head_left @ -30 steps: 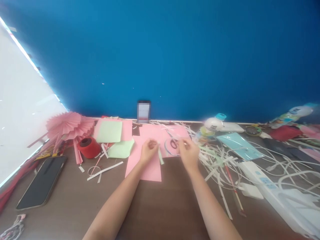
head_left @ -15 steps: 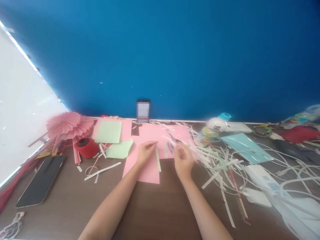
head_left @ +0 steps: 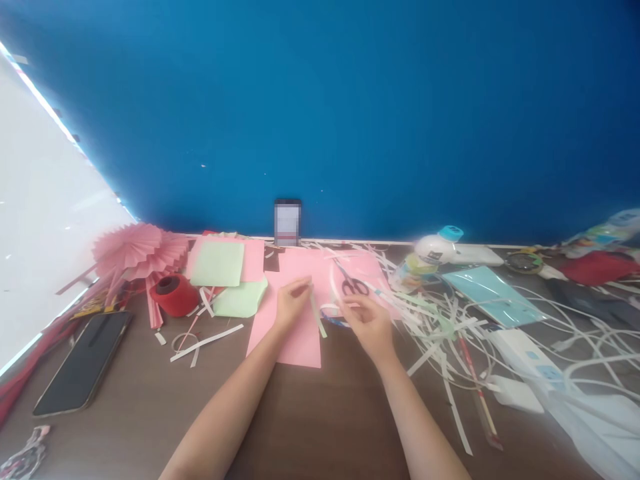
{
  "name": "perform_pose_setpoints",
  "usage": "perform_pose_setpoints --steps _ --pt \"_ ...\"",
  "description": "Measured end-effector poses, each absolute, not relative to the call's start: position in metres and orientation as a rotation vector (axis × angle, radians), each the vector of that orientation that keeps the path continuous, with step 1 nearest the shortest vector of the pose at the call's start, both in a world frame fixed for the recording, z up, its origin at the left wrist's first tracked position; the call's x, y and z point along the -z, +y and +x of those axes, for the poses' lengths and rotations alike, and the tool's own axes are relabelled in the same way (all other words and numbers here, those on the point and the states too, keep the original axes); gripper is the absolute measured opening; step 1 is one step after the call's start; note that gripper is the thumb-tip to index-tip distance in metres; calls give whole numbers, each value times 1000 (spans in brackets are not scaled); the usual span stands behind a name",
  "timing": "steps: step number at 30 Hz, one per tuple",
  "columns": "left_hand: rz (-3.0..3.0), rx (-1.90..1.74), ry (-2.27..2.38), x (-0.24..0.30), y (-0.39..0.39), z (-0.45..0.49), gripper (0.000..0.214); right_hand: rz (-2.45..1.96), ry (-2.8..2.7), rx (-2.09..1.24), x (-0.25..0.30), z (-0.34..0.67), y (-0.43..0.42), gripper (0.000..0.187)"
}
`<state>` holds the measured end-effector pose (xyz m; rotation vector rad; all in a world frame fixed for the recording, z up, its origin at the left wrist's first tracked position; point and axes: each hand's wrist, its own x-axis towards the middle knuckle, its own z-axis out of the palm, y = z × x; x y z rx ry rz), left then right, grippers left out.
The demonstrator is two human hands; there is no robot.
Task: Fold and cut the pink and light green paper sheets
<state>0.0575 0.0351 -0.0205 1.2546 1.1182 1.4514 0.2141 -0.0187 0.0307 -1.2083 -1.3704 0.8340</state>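
Observation:
My left hand (head_left: 291, 306) pinches the top of a pale green paper strip (head_left: 317, 315) that hangs down over a pink paper sheet (head_left: 295, 333). My right hand (head_left: 367, 323) hovers just to the right with its fingers curled, close to a white paper strip (head_left: 334, 283) and a ring of tape (head_left: 333, 317); whether it grips the strip I cannot make out. Black-handled scissors (head_left: 353, 283) lie on the pink paper just beyond my right hand.
Several cut paper strips (head_left: 435, 327) and white cables (head_left: 575, 333) cover the right side. A glue bottle (head_left: 430, 252) lies at the back. Left are a pink paper fan (head_left: 137, 250), red ribbon spool (head_left: 173, 294), green sheets (head_left: 220, 263) and a phone (head_left: 83, 363). Another phone (head_left: 287, 222) leans on the blue wall.
My right hand has drawn back from the scissors area toward me and slightly left, uncovering the scissors. My left hand keeps hold of the green strip, barely moved.

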Motion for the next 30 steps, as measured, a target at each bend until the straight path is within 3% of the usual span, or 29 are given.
perform_pose_setpoints --steps 5,9,30 --pt "1193 -1476 1139 22 35 57 16 -1052 -1324 -1293 -37 220 -20 18" --pt "1170 -1460 1135 19 33 57 15 -1016 -1164 -1471 -27 208 -16 20" --pt "791 -1554 899 17 37 60 30 -1176 -1039 -1424 -7 191 -8 30"
